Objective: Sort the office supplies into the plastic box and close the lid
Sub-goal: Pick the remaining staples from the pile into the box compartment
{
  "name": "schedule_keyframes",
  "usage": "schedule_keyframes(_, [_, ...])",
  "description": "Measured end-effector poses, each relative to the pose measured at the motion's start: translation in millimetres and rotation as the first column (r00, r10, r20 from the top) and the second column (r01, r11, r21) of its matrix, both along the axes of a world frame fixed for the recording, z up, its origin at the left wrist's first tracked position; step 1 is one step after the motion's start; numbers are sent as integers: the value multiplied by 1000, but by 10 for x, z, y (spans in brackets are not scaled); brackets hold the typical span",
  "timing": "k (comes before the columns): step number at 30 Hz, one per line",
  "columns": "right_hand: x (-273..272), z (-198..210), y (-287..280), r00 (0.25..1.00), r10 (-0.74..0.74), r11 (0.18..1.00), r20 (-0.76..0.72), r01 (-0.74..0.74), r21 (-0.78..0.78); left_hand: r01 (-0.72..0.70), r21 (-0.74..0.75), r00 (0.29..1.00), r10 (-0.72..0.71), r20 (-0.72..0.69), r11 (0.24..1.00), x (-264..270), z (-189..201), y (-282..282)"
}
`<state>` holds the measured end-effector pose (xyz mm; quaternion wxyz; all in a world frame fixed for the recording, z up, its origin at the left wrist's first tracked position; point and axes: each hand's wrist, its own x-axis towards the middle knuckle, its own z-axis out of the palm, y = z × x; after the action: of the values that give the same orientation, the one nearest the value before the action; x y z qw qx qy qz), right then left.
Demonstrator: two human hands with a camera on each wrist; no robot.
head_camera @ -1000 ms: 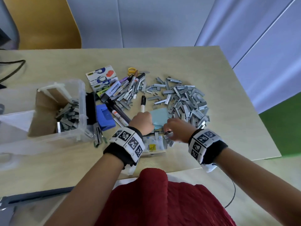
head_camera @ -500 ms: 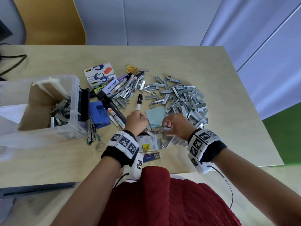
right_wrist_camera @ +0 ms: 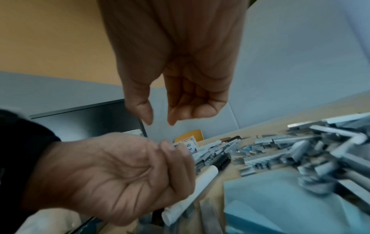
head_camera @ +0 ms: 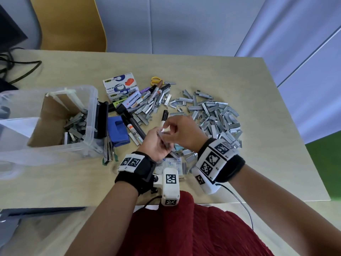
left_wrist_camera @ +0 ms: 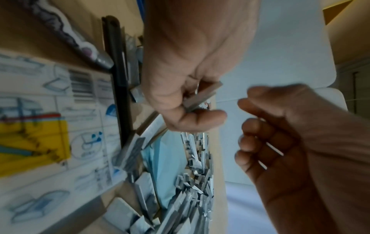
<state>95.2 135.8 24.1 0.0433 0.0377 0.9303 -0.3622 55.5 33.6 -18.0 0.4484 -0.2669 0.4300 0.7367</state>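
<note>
The clear plastic box point(head_camera: 91, 109) stands open at the left with several staple strips point(head_camera: 75, 126) inside. A big loose pile of staple strips point(head_camera: 212, 115) lies at the right. My left hand point(head_camera: 156, 145) is raised palm-up over the table's near middle and grips a small stack of staple strips point(left_wrist_camera: 202, 96) between thumb and fingers. My right hand point(head_camera: 180, 132) hovers just above and right of it, fingers curled. In the right wrist view the right hand point(right_wrist_camera: 160, 117) holds nothing, thumb and forefinger slightly apart above the left hand point(right_wrist_camera: 120, 171).
Markers point(head_camera: 147, 97), tape dispenser boxes point(head_camera: 120, 84), yellow scissors point(head_camera: 156, 80), a blue hole punch point(head_camera: 118, 130) and a black stapler point(head_camera: 101, 119) lie between box and pile. Blue sticky notes point(right_wrist_camera: 270, 197) and a printed leaflet point(head_camera: 169, 163) sit under my hands. A yellow chair point(head_camera: 70, 23) stands behind.
Both hands have lifted off the table by the sticky notes. The left hand has turned palm-up with staple strips in it, and the right hand now hangs over it.
</note>
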Motion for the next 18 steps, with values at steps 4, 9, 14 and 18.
schedule_keyframes(4, [36, -96, 114, 993, -116, 992, 13, 115, 59, -40, -58, 999, 38, -21, 998, -79, -69, -84])
schedule_keyframes(9, [185, -334, 27, 931, 61, 959, 359, -155, 239, -110, -5, 993, 110, -39, 994, -190, -83, -229])
schedule_keyframes(14, [211, -430, -59, 922, 51, 935, 384, -179, 305, -165, -33, 984, 163, -66, 986, -232, -49, -350])
schedule_keyframes(18, [111, -376, -33, 958, -5, 972, 287, -63, 227, -220, -48, 973, 215, -88, 974, -175, -4, -380])
